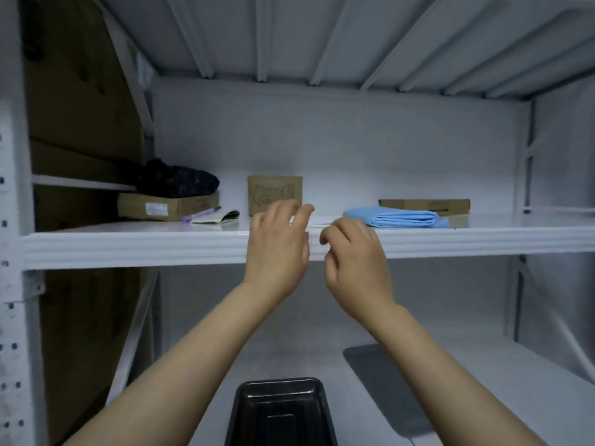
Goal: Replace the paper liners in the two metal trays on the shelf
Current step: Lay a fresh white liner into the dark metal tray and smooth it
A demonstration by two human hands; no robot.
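Note:
Both my hands are raised to the front edge of the upper shelf (128, 243). My left hand (277, 246) has its fingers loosely curled above the shelf surface. My right hand (354, 255) is beside it, its fingers curled at the shelf lip. I see nothing held in either hand. A thin white paper sheet (318, 225) lies flat on the shelf just behind and between the hands. On the lower shelf a black metal tray (280, 410) sits between my forearms, with no liner visible in it. A flat grey tray (376, 378) lies to its right, partly hidden by my right arm.
On the upper shelf are a folded blue cloth (402, 217), a flat cardboard box (425, 204) behind it, a small upright carton (273, 193), a notebook (219, 217), a purple pen (199, 214), and a box (167, 206) with a dark bag (174, 178) on it.

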